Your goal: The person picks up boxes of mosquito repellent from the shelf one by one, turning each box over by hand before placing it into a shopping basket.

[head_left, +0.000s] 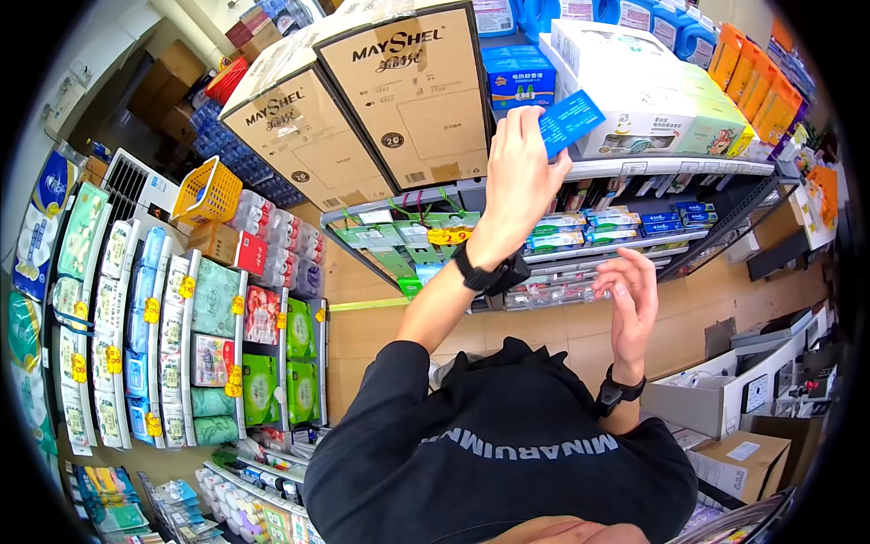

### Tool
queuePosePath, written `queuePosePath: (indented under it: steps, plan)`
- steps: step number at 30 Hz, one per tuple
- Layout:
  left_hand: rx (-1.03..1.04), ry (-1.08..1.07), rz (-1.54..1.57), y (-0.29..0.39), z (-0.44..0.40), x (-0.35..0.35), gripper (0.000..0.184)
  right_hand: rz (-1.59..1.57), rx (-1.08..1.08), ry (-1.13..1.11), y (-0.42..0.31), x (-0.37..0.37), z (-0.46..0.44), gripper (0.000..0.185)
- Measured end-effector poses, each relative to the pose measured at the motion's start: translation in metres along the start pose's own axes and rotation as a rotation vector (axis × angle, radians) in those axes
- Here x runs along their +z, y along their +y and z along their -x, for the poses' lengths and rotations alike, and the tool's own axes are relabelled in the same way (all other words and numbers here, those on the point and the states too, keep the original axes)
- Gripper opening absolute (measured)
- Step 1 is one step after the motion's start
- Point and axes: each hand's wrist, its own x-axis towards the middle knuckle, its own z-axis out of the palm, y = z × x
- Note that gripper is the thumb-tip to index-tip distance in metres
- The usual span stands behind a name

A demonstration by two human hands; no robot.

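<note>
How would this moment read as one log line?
Left hand: holding flat blue pack | right hand: empty, partly curled | nearby: white carton, shelf edge

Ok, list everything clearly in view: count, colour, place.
Held pack: 1, blue, upper centre
MAYSHEL cartons: 2, brown, left of pack
Pale boxes: several, white, green, upper right
Bottles: several, blue, top edge
Packages: several, orange, upper right
Small boxes: several, blue, central shelf
Basket: 1, yellow, upper left
Wrapped packs: many, multicoloured, left
Cardboard boxes: several, brown, both sides
Shirt: 1, black, bottom
Wristbands: 2, black, wrists
Left hand: 1, bare, holding pack
Right hand: 1, bare, centre right
</note>
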Motion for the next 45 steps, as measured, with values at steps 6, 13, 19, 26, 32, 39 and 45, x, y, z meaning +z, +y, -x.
queuePosePath:
  steps: [6, 13, 19, 26, 32, 39, 45]
  plan:
    - [-0.009, -0.108, 0.372, 0.016, 0.023, -0.06, 0.049, 0.047, -0.068, 0.046, 0.006, -0.005, -0.003, 0.052]
    - [0.092, -0.256, 0.528, 0.021, 0.078, -0.087, 0.059, 0.182, -0.202, -0.022, 0.002, 0.0, -0.014, 0.074]
    - [-0.134, -0.265, 0.573, 0.032, 0.117, -0.094, 0.062, 0.109, 0.019, -0.151, 0.019, -0.007, -0.005, 0.073]
    - [-0.38, -0.528, 1.323, 0.004, 0.134, -0.096, 0.089, -0.459, 0.452, -0.156, 0.045, -0.011, 0.001, 0.077]
    - [-0.268, -0.591, 1.156, 0.008, 0.129, -0.078, 0.094, -0.54, 0.577, -0.422, 0.039, 0.009, 0.009, 0.051]
    - [-0.317, -0.524, 1.053, -0.001, 0.142, -0.08, 0.083, -0.517, 0.799, -0.282, 0.05, 0.007, 0.005, 0.054]
    - [-0.338, -0.238, 0.715, -0.007, 0.146, -0.082, 0.074, -0.11, 0.115, -0.128, 0.062, -0.026, -0.002, 0.067]
